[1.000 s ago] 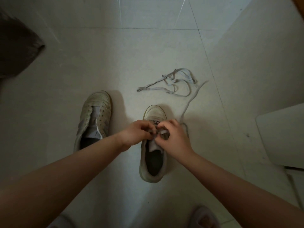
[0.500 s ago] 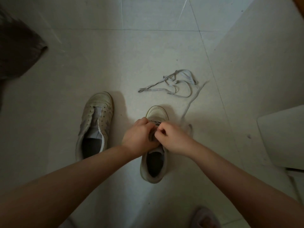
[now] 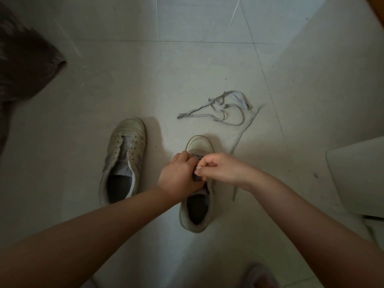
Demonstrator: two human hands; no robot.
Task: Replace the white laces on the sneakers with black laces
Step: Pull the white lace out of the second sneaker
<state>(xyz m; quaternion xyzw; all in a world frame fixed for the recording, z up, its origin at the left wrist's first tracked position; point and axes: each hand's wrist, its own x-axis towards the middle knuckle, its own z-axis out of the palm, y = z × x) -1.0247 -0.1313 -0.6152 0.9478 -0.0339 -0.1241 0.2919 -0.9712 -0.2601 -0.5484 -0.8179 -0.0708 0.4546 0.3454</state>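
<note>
Pale tiled floor (image 3: pixel 124 80), dark fabric (image 3: pixel 22 65) far left, white panel (image 3: pixel 359 173) at right edge.

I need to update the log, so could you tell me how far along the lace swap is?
Done: the left sneaker has bare eyelets, and a pulled-out white lace lies loose on the floor. In hand: the left hand and right hand work at the right sneaker, whose lace trails out. Left: finishing that removal and all black lacing; no black laces are visible.

Dim, soft shadows, streaky glare on floor (image 3: pixel 187 59), wide-angle bending at edges.
</note>
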